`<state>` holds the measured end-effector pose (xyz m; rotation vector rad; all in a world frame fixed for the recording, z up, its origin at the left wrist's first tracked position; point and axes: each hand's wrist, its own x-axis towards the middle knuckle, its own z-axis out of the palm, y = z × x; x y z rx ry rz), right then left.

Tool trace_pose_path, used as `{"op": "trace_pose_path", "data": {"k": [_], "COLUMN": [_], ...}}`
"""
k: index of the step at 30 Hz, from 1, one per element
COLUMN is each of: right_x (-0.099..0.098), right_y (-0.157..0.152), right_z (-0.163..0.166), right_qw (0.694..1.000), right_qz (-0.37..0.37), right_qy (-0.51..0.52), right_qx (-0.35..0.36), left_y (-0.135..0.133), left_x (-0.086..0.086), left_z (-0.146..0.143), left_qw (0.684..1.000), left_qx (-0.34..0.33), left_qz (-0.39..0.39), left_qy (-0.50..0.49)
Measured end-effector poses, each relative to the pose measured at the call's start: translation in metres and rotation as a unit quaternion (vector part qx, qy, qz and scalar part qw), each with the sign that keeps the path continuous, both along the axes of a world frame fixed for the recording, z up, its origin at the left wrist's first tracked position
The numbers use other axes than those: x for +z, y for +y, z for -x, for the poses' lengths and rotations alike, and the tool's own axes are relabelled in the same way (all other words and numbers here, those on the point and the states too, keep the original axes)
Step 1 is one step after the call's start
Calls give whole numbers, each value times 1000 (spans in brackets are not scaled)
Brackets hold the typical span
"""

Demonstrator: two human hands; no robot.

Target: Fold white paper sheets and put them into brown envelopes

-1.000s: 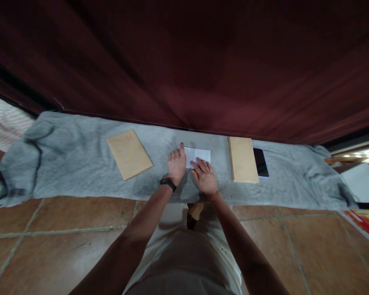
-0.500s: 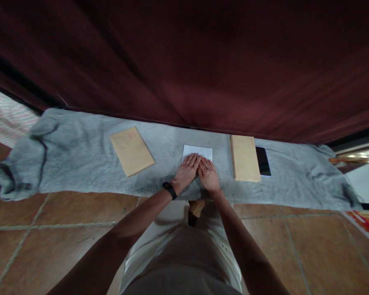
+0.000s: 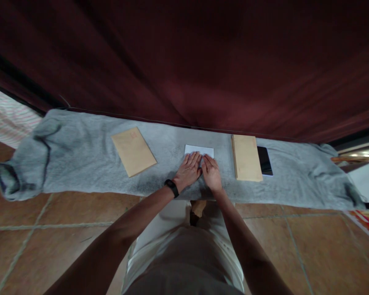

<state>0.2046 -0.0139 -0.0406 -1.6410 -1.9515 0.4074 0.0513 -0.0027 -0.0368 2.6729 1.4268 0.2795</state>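
A small white sheet of paper point(image 3: 199, 149) lies on a grey blanket point(image 3: 80, 164) spread over the tiled floor. My left hand point(image 3: 188, 175), with a black band at the wrist, lies flat on the paper's near part with fingers stretched out. My right hand point(image 3: 212, 174) lies flat beside it, fingers also extended onto the paper. The two hands sit side by side, almost touching. Most of the paper is hidden under them.
A single brown envelope point(image 3: 133, 150) lies on the blanket to the left. A stack of brown envelopes point(image 3: 246, 157) sits to the right, with a dark phone point(image 3: 265, 160) beside it. A dark red curtain point(image 3: 184, 61) hangs behind. White papers point(image 3: 367, 182) lie at far right.
My hands came together from apart and now press flat on the white paper side by side. They shifted slightly forward over it since half a second ago.
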Motion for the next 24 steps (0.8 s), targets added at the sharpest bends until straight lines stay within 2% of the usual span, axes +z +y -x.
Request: {"op": "trace_pose_path", "data": {"k": [7, 18, 24], "right_x": [0, -8, -10], "right_y": [20, 26, 25], "right_z": [16, -5, -4], "right_qw": [998, 990, 984], "right_qz": [-10, 6, 5], "right_qy": [-19, -139, -177], "right_qx": [53, 0, -22], "left_y": [-2, -4, -4], "left_x": [2, 4, 3], "left_z": [-2, -9, -11], "left_qw": [999, 999, 999], "left_qx": [-8, 12, 11], "left_qz": [-11, -12, -20], "left_qy": [31, 35, 36]}}
